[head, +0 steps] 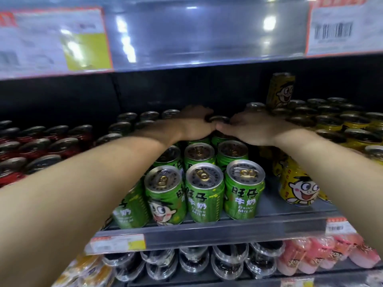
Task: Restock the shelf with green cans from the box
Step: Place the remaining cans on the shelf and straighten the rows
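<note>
Both hands reach deep into the middle shelf over the green cans (204,191). Left hand (192,126) and right hand (251,129) meet thumb to thumb above the rows further back, palms down, with one can top (219,119) showing in the gap between them. The left fingers curl down over the far side of a can, so it likely grips one; the right fingers lie flatter and spread over can tops, and whether they hold anything cannot be told. The green cans stand upright in three columns from the shelf lip (207,230) back to under the hands, front row close to the edge. The box is not in view. Main risk, as a judgement: the forearms pass low over the front cans, so pulling back or pushing the rows could clip one and tip it off the lip; shoving cans back could also jam them against the second layer of cans behind. Also a mix-up risk, since the yellow cans (298,187) stand just beside on the right and the red cans (41,146) fill the left. One yellow can (280,90) sits stacked on top at the back right, near the right hand, easy to knock. Overhead the upper shelf edge with price tags (53,40) limits lift height. Below are clear packed cups (194,262) and pink packs (327,255).
</note>
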